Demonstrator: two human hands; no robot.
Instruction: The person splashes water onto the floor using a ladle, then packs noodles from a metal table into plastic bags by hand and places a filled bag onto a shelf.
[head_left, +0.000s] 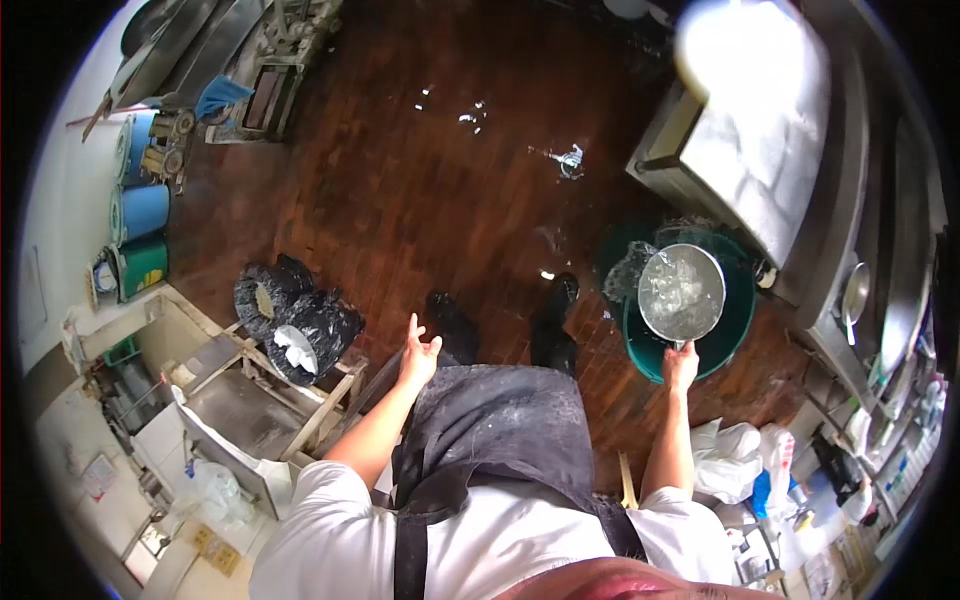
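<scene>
My right hand (681,366) is closed round the handle of a round metal pan (682,292). Cloudy, whitish liquid or residue shows inside the pan, which is over a large green tub (737,325) standing on the floor at the right. Crumpled clear plastic (628,272) hangs at the tub's left rim. On the other side of my dark apron (500,425), my left hand (419,360) is held out in the air with its fingers apart and nothing in it.
Black bags (325,325) with something white on top sit on the floor at the left, beside a wooden frame (330,405). A metal-topped unit (755,150) stands beyond the tub. White plastic bags (728,460) lie at the lower right. Wet spots shine on the brown floor (420,190).
</scene>
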